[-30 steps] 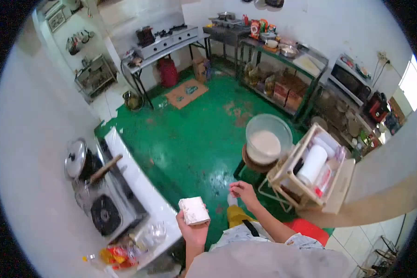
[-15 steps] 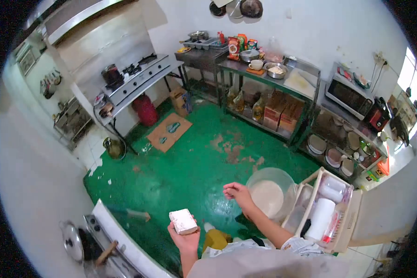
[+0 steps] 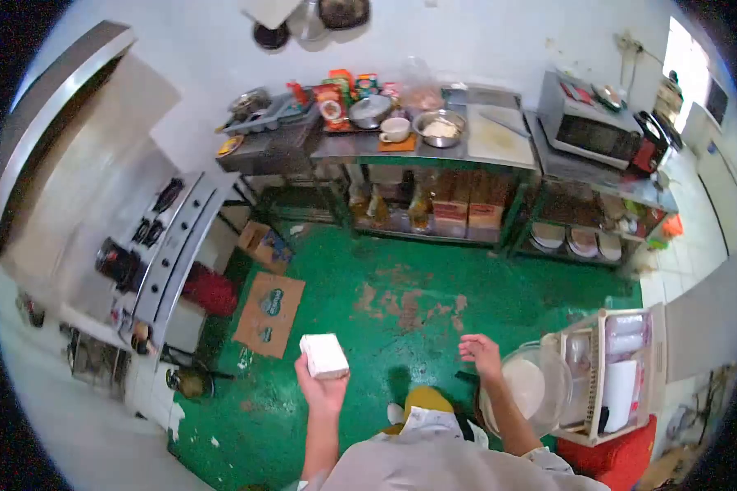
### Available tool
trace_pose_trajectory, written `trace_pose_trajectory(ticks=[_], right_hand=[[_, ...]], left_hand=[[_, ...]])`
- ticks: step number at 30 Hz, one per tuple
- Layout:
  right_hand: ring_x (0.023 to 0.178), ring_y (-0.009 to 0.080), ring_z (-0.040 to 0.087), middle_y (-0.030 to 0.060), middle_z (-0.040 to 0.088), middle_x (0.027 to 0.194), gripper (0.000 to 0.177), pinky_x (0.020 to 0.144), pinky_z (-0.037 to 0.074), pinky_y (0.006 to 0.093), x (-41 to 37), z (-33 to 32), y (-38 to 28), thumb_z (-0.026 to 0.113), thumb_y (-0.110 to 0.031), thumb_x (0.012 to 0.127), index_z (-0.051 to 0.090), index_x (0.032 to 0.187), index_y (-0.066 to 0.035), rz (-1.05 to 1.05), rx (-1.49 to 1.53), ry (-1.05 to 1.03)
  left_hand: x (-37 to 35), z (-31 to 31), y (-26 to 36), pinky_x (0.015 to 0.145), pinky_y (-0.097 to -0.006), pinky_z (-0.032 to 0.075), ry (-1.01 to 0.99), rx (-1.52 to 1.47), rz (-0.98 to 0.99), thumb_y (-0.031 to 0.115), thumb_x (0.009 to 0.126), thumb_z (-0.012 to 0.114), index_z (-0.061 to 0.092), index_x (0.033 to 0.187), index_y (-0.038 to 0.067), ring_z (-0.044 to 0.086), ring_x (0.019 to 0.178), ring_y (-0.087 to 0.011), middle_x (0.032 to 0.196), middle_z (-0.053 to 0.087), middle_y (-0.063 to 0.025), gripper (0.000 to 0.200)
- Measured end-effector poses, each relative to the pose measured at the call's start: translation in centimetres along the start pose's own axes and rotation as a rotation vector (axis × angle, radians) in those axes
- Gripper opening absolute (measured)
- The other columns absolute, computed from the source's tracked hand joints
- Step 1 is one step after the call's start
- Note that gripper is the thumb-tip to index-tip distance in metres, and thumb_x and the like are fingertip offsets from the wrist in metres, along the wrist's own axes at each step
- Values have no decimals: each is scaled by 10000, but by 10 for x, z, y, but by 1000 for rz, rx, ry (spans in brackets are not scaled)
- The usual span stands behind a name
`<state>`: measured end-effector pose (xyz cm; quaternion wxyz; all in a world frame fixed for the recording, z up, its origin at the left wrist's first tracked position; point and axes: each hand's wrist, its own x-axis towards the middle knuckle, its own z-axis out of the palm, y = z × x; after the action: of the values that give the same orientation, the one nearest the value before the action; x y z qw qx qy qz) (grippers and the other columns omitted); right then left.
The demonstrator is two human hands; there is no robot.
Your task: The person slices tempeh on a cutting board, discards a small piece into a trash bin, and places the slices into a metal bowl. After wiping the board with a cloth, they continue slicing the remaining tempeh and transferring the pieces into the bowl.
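Note:
In my left hand (image 3: 323,394) lies a white rectangular block (image 3: 325,354), brick-like, with a flat pale top and slightly darker sides. My thumb and fingers grip its left and lower edges; what it is made of I cannot make out. My right hand (image 3: 481,355) hangs in the air with its fingers loosely bent and apart, nothing in it. Closest to that hand is a clear plastic tub (image 3: 558,385) with a pale round bottom or contents, standing to its right.
A steel worktable (image 3: 344,149) ahead carries a metal bowl (image 3: 440,128), a cup (image 3: 395,129) and a white cutting board (image 3: 498,135) with a knife. A microwave (image 3: 590,127) stands right; a gas stove (image 3: 168,254) left. Flat cardboard (image 3: 270,315) lies on the green floor. Beside the tub is a beige rack (image 3: 595,372).
The view has swung toward the worktable, which now appears nearer. My left hand still holds the white block. My right hand has shifted rightward in view, its fingers looser.

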<state>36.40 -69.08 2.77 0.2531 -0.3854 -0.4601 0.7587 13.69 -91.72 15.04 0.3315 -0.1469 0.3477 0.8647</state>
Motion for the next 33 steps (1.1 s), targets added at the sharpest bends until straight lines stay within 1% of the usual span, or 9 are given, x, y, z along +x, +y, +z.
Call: trace_pose_trajectory(ticks=[5, 9, 16, 19, 21, 23, 25, 27, 33], right_hand=[[712, 132, 598, 76, 629, 829, 178, 624, 502, 258, 39, -31, -3, 524, -104, 846, 582, 992, -19, 0, -4, 392], [701, 142, 597, 62, 627, 810, 164, 622, 502, 272, 97, -50, -16, 522, -87, 849, 583, 990, -30, 35, 42, 483], [772, 126, 579, 65, 619, 864, 267, 677, 488, 260, 273, -6, -149, 585, -184, 852, 571, 1068, -27, -166, -322, 196], [891, 214, 575, 131, 573, 1070, 485, 757, 479, 311, 338, 28, -205, 686, -286, 780, 514, 1150, -26, -306, -463, 118], [954, 235, 559, 145, 534, 1143, 570, 800, 471, 324, 365, 47, -243, 727, -279, 741, 479, 1192, -35, -337, -484, 70], [1030, 267, 526, 157, 481, 1186, 708, 874, 441, 342, 392, 60, -275, 780, -226, 664, 418, 1242, -35, -524, -790, 34], [1038, 290, 522, 158, 497, 1141, 748, 916, 415, 354, 424, 58, -281, 781, -219, 644, 396, 1255, -21, -557, -816, 58], [998, 231, 543, 108, 542, 1101, 715, 864, 444, 351, 453, 58, -297, 786, -166, 658, 403, 1252, -60, -472, -792, 212], [1007, 198, 546, 137, 547, 1117, 701, 873, 437, 327, 539, 26, -309, 773, -173, 687, 392, 1254, -18, -385, -648, 425]], left_hand=[[113, 77, -11, 705, -382, 491, -194, 116, -191, 424, 811, 510, 510, 1165, 155, 587, 921, -235, 1072, 593, -54, 445], [177, 136, -48, 754, -400, 481, -232, 166, -286, 393, 805, 535, 490, 1183, 145, 572, 961, -238, 1094, 581, -60, 455], [301, 244, -133, 821, -385, 478, -343, 377, -403, 290, 848, 558, 433, 1236, 137, 552, 1022, -213, 1132, 550, -48, 435], [333, 307, -155, 816, -354, 467, -366, 526, -341, 250, 831, 603, 161, 1412, 163, 546, 1002, -177, 1099, 547, -47, 735], [360, 339, -168, 787, -335, 467, -376, 636, -333, 236, 822, 619, 113, 1422, 166, 551, 965, -170, 1070, 551, -52, 788], [388, 367, -184, 699, -271, 461, -430, 667, -335, 203, 810, 649, 80, 1431, 152, 560, 858, -147, 994, 556, -64, 843], [420, 391, -201, 707, -263, 460, -557, 622, -336, 198, 816, 645, 70, 1431, 138, 560, 870, -152, 1008, 554, -72, 844], [457, 419, -221, 718, -280, 457, -572, 677, -342, 199, 808, 658, 84, 1430, 125, 533, 919, -156, 1102, 505, -99, 849], [535, 487, -273, 773, -301, 459, -640, 793, -505, 234, 785, 692, 185, 1407, 114, 502, 999, -178, 1143, 475, -120, 812]])
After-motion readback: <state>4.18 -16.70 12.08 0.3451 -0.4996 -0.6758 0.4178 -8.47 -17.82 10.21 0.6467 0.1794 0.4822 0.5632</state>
